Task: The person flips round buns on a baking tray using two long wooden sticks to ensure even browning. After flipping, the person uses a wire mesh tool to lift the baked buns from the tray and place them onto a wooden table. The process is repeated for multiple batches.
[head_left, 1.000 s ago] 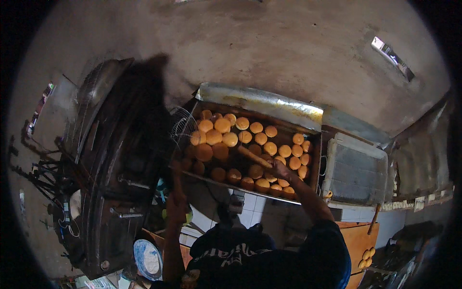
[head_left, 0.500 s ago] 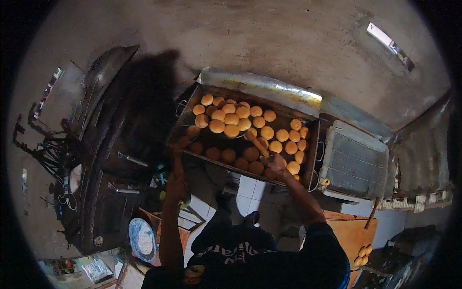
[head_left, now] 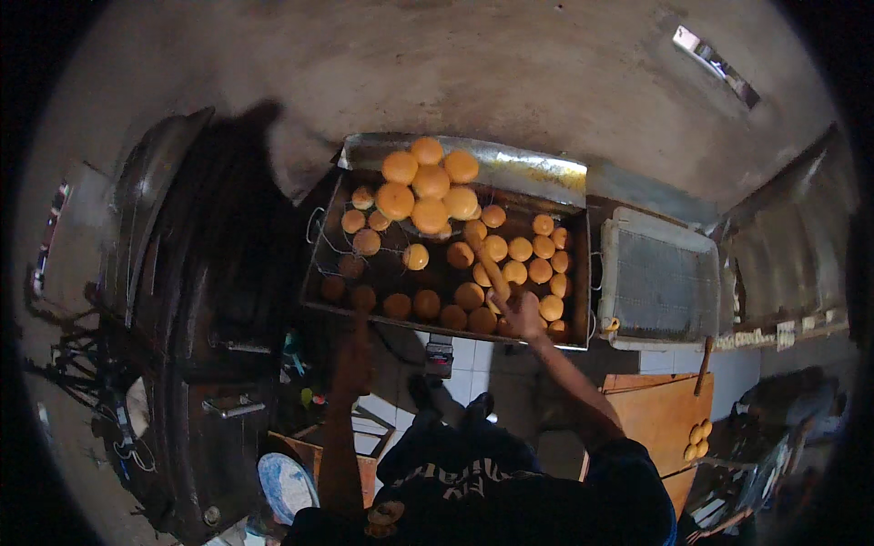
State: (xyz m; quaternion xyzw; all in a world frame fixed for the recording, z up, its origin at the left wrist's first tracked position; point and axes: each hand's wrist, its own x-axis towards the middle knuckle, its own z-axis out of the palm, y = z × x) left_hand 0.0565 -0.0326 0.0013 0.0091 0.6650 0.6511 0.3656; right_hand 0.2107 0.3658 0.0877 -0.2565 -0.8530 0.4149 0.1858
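Note:
My right hand (head_left: pixel 522 316) is closed around the wooden handle (head_left: pixel 490 266) of a skimmer. A heap of golden round doughnuts (head_left: pixel 430 182) rides on its head, raised over the far left part of a rectangular metal frying vat (head_left: pixel 584 273). The heap mostly hides the skimmer's head. More doughnuts (head_left: pixel 520 248) lie in the vat, at the right and along the near side. My left hand (head_left: pixel 353 359) is in shadow by the vat's near left corner. It looks closed around something dark and narrow, which I cannot make out. Thin wires (head_left: pixel 332 238) show near the vat's left end.
A rectangular wire-mesh draining tray (head_left: pixel 663 287) stands right of the vat. Nearer is a wooden board (head_left: pixel 651 414) with several doughnuts (head_left: pixel 698 439) beside it. A dark cabinet with metal handles (head_left: pixel 232 407) stands at left, and a blue-rimmed basin (head_left: pixel 287 487) is below. A wall rises behind the vat.
The skimmer has risen with its heap of doughnuts, which now looks larger and sits farther up the view. Fewer doughnuts show in the vat's left half. My left hand has shifted slightly right.

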